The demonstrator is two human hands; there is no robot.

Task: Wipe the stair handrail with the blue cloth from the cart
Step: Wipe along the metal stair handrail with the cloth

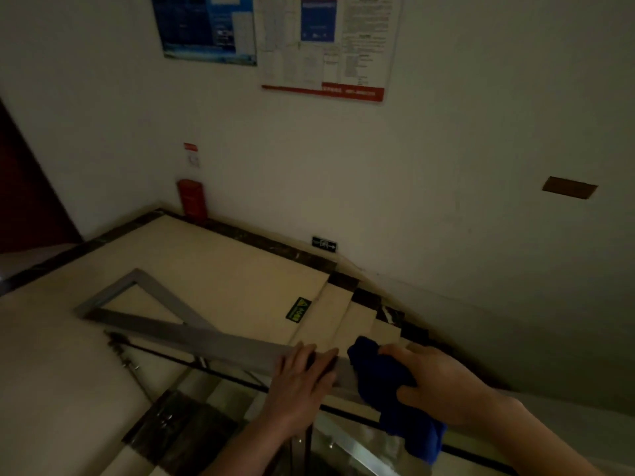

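Note:
The grey metal handrail [192, 333] runs from the lower middle up and left, then bends into a triangular end over the landing. My left hand [302, 379] rests flat on top of the rail, fingers straight. Just right of it, my right hand [436, 383] grips the blue cloth [381, 372], which is bunched over the rail and hangs down below it toward the lower right. The cart is out of view.
A glass balustrade panel [192, 400] with metal fittings sits under the rail. Beige steps [347, 321] lead up to a landing [206, 262]. A red box [191, 198] stands by the wall. Posters [323, 46] hang above. A dark door [24, 194] is at left.

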